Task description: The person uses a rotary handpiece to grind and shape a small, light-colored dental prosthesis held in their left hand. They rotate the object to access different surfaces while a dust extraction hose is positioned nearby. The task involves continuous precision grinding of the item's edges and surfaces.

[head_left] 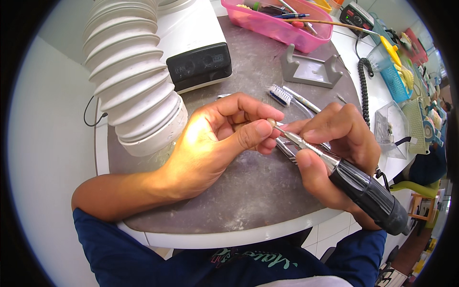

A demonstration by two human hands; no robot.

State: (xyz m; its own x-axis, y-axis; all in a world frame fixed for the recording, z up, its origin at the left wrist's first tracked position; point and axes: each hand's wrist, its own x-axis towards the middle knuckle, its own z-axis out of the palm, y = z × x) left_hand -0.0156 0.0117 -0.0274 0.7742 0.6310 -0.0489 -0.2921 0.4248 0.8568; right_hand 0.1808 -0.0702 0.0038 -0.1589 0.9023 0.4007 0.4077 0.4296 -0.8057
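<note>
Over the grey-brown work surface [224,205], my left hand [205,143] is closed, with thumb and index fingertip pinching a small, pale, tooth-like piece [272,122]. My right hand [346,136] grips a rotary handpiece [368,191], silver at the nose and black along the body, its tip slanting up to the left. The thin metal bit [280,129] of the handpiece reaches the small piece; whether they touch is hard to tell. Behind the hands lies a white-bristled brush [280,94] beside slim metal tools, partly hidden by my fingers.
A ribbed white hose [134,81] hangs at left, near a white box with a black front [198,67]. A grey cradle [311,76] and pink tray of tools [267,26] stand behind. At right are a coiled black cord [366,88], control unit [356,19] and clear container [391,129].
</note>
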